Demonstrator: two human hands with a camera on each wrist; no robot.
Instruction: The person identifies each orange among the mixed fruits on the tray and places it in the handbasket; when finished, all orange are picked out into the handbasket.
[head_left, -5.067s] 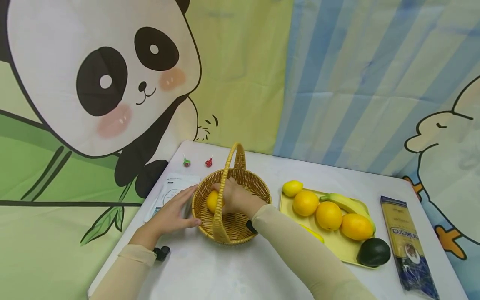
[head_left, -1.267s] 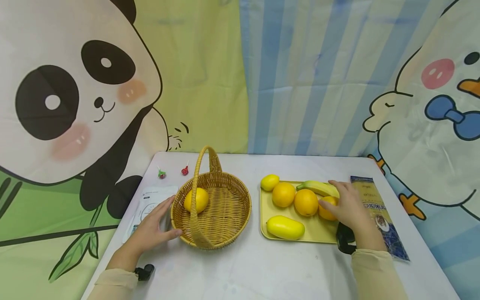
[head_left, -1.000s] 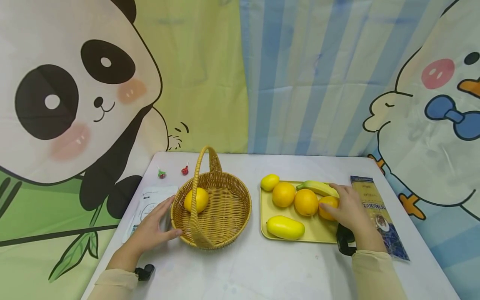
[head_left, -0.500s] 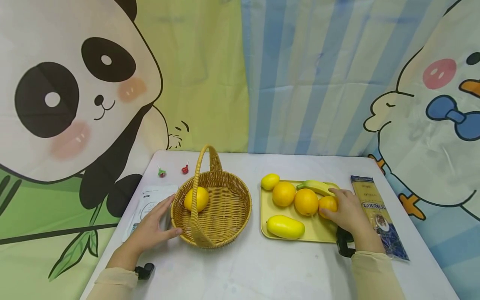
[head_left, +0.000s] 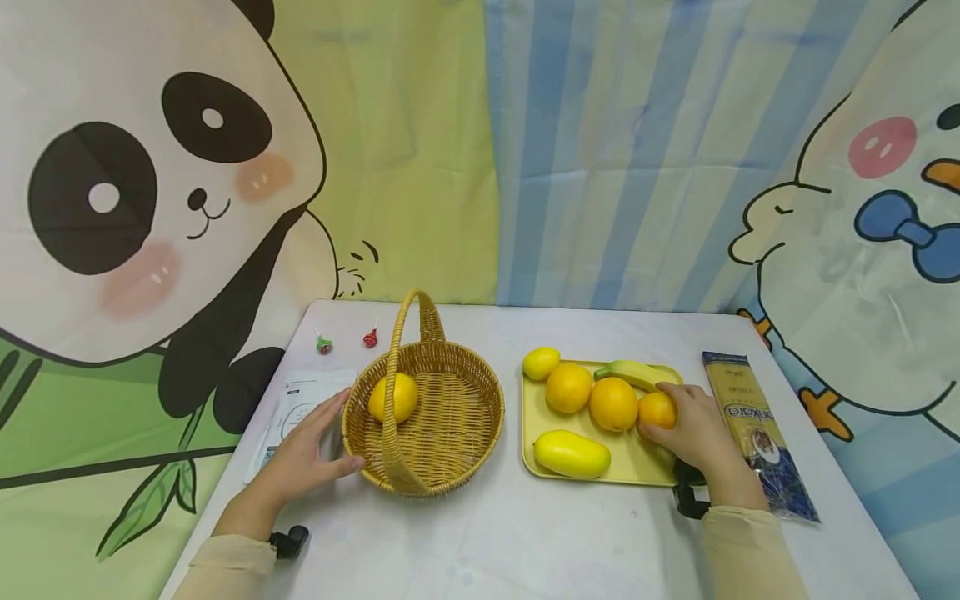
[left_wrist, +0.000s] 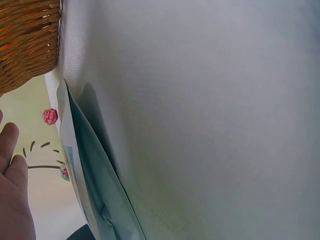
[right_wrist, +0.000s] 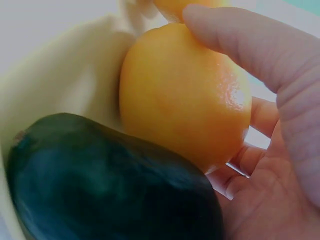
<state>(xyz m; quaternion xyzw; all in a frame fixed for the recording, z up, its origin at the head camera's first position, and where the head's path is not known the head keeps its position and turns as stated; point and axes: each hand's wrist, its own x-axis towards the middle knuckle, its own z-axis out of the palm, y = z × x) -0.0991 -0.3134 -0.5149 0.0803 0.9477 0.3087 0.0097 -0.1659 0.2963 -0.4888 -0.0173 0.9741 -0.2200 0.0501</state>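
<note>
My right hand [head_left: 697, 429] is at the right end of the yellow tray [head_left: 637, 462], thumb and fingers curled round the rightmost orange [head_left: 657, 411]. In the right wrist view that orange touches a dark green avocado [right_wrist: 110, 180], which the hand hides from the head view. Two more oranges, the nearer one [head_left: 613, 405] beside the gripped one, lie to its left. My left hand [head_left: 303, 454], fingers spread, rests by the left side of the wicker basket [head_left: 457, 425], the thumb at its rim. Inside the basket sits a round yellow-orange fruit [head_left: 402, 398], partly behind the handle.
Also on the tray are a lemon [head_left: 541, 363], a banana [head_left: 630, 372] and a yellow mango-like fruit [head_left: 572, 454]. A long printed packet [head_left: 761, 433] lies right of it. A pale packet [head_left: 300, 408] and two lollipops, one red [head_left: 371, 338], are at the left.
My right hand has left the round fruit in the basket, moved right to the tray and closed round an orange there. The left hand stays beside the basket.
</note>
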